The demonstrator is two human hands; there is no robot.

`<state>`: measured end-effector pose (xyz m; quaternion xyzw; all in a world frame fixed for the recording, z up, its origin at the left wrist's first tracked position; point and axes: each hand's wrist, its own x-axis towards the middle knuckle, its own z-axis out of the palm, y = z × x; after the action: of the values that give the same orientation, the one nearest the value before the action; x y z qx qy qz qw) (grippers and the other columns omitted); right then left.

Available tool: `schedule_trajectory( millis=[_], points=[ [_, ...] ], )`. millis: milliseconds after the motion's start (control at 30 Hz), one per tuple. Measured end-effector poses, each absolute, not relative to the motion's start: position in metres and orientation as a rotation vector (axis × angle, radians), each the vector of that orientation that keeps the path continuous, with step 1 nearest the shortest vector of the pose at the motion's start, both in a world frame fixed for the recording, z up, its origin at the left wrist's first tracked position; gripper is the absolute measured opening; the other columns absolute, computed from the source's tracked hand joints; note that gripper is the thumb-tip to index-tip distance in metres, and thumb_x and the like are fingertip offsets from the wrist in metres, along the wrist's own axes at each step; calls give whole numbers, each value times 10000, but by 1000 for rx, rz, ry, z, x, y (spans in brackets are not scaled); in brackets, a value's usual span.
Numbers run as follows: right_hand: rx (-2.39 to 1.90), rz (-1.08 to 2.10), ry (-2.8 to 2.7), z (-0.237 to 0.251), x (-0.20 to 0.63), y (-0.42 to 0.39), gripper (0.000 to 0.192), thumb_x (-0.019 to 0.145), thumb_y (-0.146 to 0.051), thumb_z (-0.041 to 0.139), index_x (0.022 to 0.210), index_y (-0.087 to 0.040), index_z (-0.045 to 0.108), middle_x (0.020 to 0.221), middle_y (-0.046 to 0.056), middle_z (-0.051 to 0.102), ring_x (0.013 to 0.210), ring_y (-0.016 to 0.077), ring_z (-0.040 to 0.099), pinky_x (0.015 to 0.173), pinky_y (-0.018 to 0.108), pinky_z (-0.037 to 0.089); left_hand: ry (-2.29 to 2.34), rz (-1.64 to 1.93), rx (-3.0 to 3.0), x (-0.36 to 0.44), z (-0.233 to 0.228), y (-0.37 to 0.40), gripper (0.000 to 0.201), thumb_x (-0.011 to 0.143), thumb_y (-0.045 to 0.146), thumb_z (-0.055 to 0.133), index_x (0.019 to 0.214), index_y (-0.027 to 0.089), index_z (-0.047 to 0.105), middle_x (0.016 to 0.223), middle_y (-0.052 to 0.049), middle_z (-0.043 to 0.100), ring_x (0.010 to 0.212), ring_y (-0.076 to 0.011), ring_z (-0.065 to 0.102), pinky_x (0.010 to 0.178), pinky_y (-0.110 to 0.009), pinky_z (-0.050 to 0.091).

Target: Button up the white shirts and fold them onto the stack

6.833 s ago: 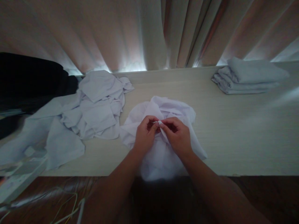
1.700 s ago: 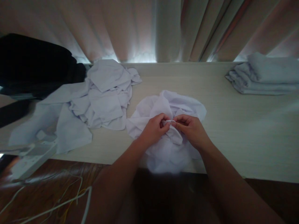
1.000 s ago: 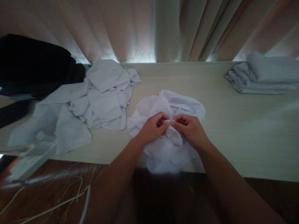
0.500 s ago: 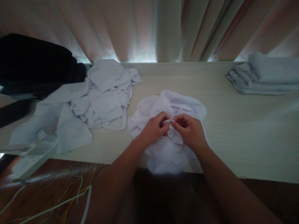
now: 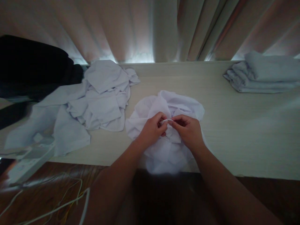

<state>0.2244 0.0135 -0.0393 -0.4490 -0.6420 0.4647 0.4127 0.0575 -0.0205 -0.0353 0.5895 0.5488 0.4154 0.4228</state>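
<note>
Two hands are at work on one crumpled white cloth (image 5: 178, 106), which lies bunched on the pale table (image 5: 234, 131) at its near edge, with a fold hanging slightly over that edge. The left hand (image 5: 152, 131) and the right hand (image 5: 188, 131) meet above the middle of the cloth, fingertips nearly touching each other. Both sets of fingers are closed in a pinch on a small raised fold or hem of the cloth between them (the exact part gripped is too small to make out). The rest of the cloth sits loose beneath the wrists. To the left, near but apart from it, lies a heap of unfolded white cloths (image 5: 98, 100) spreading toward the table's left end. At the far right, well apart, stands a stack of folded cloths (image 5: 262, 75). A dark object (image 5: 30, 72) occupies the far left. Curtains (image 5: 145, 28) hang behind the table, with light showing at their lower edge. Cables (image 5: 63, 203) lie on the floor at lower left.
</note>
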Motion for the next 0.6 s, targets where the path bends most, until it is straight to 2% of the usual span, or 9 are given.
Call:
schedule_trajectory(
  millis=[200,367,500,600],
  points=[
    [-1146,1080,-1636,-41,220,12,180,838,-390,723,880,-216,719,783,25,703,714,187,633,674,310,480,1399,1070,1419,59,-32,-22,62,876,228,550,927,194,553,713,60,595,508,-67,616,468,-154,469],
    [-1072,1317,-1615,-37,225,20,187,810,-391,743,843,-213,694,769,9,675,674,164,589,620,290,450,1264,1066,1300,56,-31,-20,178,886,354,605,921,187,557,712,44,613,500,-87,633,460,-180,508],
    [-1042,1464,-1537,-36,227,20,224,801,-423,750,854,-211,701,791,13,679,672,159,579,611,285,452,1160,986,1100,49,-27,-19,271,948,436,495,957,178,576,601,17,632,499,-148,668,474,-247,561],
    [-1014,1502,-1492,-37,227,18,234,788,-426,769,858,-213,701,801,14,687,686,159,589,626,283,462,1142,901,1139,41,-21,-19,252,933,410,542,1016,178,596,556,2,657,455,-157,654,401,-211,492]
  ],
)
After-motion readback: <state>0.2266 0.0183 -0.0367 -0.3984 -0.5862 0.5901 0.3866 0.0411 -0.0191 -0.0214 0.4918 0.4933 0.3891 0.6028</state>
